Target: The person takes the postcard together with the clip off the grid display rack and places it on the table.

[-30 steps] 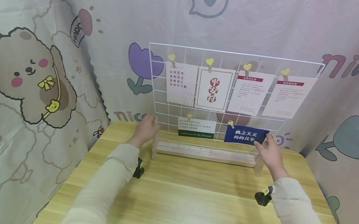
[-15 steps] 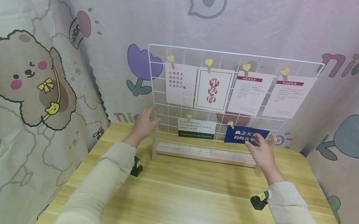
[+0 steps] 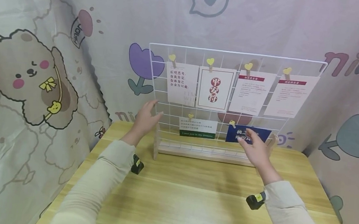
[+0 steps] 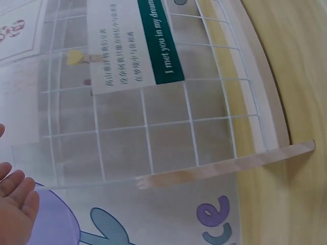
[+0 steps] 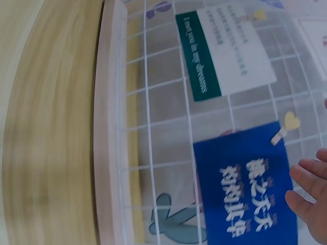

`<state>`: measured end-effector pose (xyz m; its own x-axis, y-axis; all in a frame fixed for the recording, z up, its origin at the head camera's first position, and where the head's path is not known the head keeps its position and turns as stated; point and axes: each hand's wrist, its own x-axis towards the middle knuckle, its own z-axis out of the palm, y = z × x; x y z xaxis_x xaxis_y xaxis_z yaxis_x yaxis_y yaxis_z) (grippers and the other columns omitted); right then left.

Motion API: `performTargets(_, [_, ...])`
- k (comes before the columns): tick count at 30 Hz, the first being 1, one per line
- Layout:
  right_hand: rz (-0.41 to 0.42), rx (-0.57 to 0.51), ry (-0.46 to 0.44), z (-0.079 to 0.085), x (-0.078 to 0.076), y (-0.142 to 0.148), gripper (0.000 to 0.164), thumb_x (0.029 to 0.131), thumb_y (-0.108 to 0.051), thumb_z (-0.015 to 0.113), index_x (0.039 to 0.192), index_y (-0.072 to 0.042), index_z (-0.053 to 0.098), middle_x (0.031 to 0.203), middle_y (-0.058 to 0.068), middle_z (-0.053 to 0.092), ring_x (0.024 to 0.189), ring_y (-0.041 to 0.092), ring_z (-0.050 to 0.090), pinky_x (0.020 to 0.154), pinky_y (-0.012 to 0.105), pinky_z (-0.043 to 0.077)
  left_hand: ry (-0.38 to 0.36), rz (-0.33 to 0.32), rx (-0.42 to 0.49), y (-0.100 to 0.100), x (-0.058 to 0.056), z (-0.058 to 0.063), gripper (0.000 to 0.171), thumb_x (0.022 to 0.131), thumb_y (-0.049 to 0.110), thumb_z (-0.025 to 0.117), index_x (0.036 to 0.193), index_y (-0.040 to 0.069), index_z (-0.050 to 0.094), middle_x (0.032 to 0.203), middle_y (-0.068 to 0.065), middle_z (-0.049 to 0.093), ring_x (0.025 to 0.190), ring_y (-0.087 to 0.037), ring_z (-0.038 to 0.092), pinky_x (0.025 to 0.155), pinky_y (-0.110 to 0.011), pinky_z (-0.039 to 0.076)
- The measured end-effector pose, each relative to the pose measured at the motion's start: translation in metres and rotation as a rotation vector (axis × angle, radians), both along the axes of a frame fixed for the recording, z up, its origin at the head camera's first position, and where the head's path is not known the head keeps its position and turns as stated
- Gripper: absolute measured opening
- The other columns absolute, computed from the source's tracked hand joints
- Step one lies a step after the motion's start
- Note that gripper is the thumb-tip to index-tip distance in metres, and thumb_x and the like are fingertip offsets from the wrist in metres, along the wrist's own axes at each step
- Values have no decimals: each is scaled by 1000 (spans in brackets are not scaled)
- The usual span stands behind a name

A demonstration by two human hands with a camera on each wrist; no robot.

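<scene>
A white wire grid [image 3: 174, 108] stands upright in a wooden base [image 3: 206, 155], with cards clipped to it by yellow heart clips. My left hand [image 3: 144, 121] is at the grid's left edge, fingers extended; it appears apart from the wires in the left wrist view. In front of the blue card [image 5: 240, 189] is my right hand [image 3: 257, 152], its fingers loosely spread and holding nothing. Whether it touches the card is unclear. A heart clip [image 5: 292, 121] holds that card's edge. Left of it hangs a white-and-green card [image 3: 197, 128] under its own clip [image 4: 75, 57].
Several white cards, one with a red motif [image 3: 215, 89], hang along the grid's upper row. The wooden table [image 3: 177, 195] lies under the base. Printed curtains [image 3: 110, 17] enclose the back and sides.
My right hand has left the blue card's right edge and moved left in front of it. My left hand has risen slightly along the grid's left edge, its fingers straighter.
</scene>
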<state>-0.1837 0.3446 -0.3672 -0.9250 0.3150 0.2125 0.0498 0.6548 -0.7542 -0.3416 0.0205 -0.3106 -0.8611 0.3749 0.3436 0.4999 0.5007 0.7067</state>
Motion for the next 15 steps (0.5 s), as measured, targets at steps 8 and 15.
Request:
performTargets(8, [79, -30, 44, 12, -3, -19, 67, 85, -44, 47, 132, -1, 27, 129, 20, 37, 117, 35, 32, 93, 50, 26, 8, -17, 38, 0, 6, 12, 49, 85, 20, 53, 128, 5, 36, 125, -14, 40, 115, -27, 36, 93, -42, 31])
performTargets(15, [136, -107, 103, 19, -11, -36, 61, 86, -37, 49, 131, -2, 30, 127, 17, 39, 115, 33, 36, 93, 48, 28, 25, -57, 79, 1, 6, 27, 50, 84, 17, 54, 128, 3, 35, 128, -11, 38, 116, -24, 36, 95, -35, 30])
